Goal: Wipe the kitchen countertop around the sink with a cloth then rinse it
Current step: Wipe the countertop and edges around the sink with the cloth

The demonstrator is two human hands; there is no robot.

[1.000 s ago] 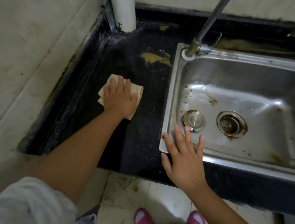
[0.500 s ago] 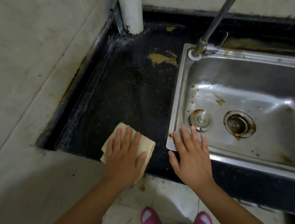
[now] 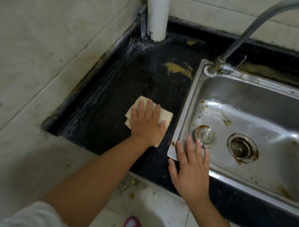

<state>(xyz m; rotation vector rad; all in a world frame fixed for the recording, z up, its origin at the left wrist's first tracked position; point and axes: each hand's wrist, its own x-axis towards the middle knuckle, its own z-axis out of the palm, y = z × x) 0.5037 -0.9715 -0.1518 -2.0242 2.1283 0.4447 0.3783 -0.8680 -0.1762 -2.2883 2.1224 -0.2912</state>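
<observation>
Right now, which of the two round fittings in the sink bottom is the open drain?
The right one, the open drain, dark and rust-ringed. The left one, the capped fitting, has a shiny metal lid and sits by the right hand.

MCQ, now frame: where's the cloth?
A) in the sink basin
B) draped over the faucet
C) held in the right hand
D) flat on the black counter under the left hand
D: the folded cloth lies flat on the black countertop left of the sink, pressed down by the left hand; the right hand rests open on the sink's front corner and holds nothing.
</observation>
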